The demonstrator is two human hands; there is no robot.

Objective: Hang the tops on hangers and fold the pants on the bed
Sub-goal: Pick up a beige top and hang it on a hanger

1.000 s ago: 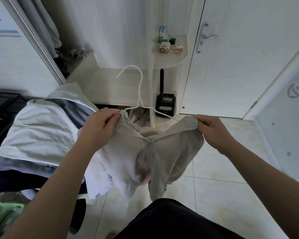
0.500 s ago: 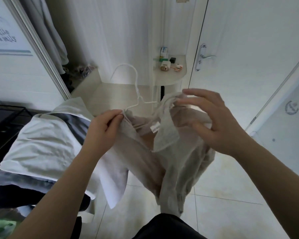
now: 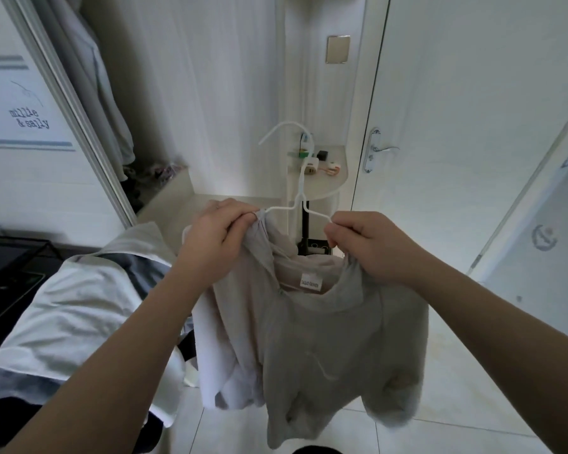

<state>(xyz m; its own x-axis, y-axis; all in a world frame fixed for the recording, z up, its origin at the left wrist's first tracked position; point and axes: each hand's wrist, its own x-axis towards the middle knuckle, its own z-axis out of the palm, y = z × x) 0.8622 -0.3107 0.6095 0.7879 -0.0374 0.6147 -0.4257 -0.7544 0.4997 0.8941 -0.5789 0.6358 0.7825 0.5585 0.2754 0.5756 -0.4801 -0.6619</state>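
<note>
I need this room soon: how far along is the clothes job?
Done: nothing I can confirm. In hand: left hand and right hand pinch the grey top onto the white hanger, hook free. Left: hanging it up, plus the heaped fabric at left.

hanger [image 3: 295, 178]: only the hook and neck show, both arm ends are under the top [image 3: 325, 348].
left hand [image 3: 217, 237]: fingertips buried in the fabric. Can't tell if they also pinch the wire.
right hand [image 3: 368, 247]: fingertips curled out of sight at the collar.
collar label [image 3: 311, 284]: print too small to read.
shelf [image 3: 335, 188]: items too small to identify.
bed [image 3: 63, 306]: cut off by the left and bottom edges.
black stand [image 3: 305, 224]: lower part hidden behind the top.
</note>
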